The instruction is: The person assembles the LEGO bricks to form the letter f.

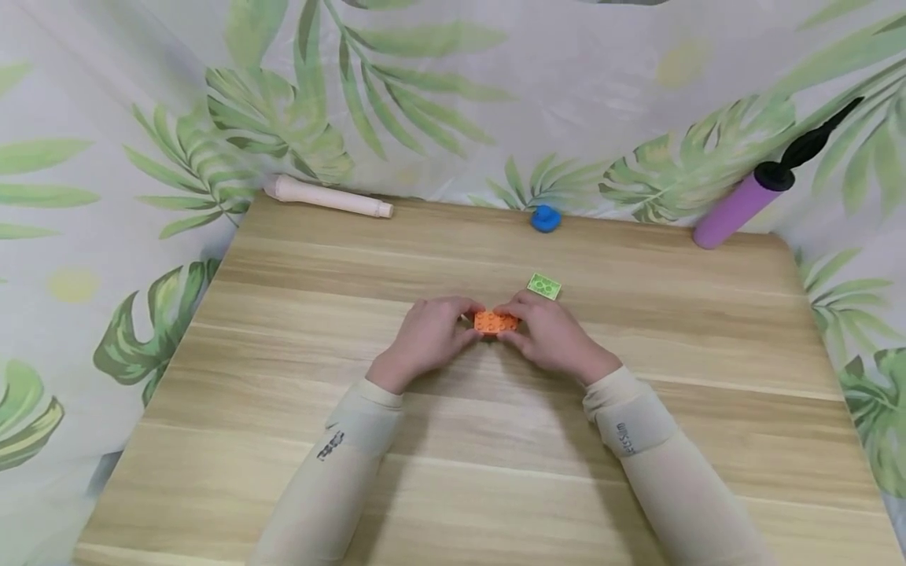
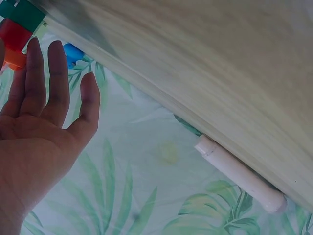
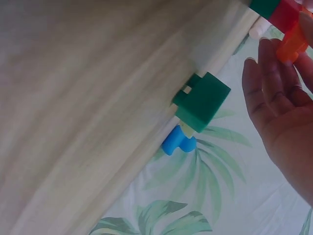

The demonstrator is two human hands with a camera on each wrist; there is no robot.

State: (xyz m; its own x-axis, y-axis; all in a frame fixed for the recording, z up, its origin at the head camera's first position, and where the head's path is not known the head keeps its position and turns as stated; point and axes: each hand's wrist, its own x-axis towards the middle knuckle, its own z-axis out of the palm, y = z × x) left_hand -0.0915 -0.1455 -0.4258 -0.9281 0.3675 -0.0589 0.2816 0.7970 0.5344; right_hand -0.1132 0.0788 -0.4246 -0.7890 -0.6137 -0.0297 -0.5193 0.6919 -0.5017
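Observation:
An orange toy brick, studs up, lies between my two hands above the table's middle. My left hand holds its left end between thumb and fingers, and my right hand pinches the right end. In the left wrist view, a red brick and a green brick are stacked beneath the orange one, the green nearest the table. Just beyond my right fingers sits a separate green brick, hollow underside up; its studs face the tabletop in the right wrist view.
At the back edge lie a pale pink stick on the left and a small blue toy. A purple cylinder with a black tapered end leans at the back right. Leaf-patterned cloth hangs behind the wooden table.

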